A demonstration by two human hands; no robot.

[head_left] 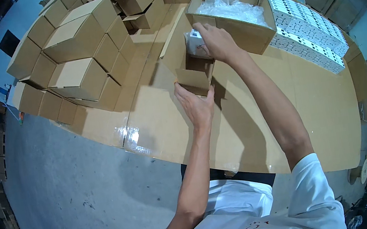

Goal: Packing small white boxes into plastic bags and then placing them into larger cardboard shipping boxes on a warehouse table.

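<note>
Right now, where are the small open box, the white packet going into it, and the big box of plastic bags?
small open box (197,76), head view, front wall.
white packet (194,42), head view, visible left face.
big box (240,36), head view, front wall.
</note>
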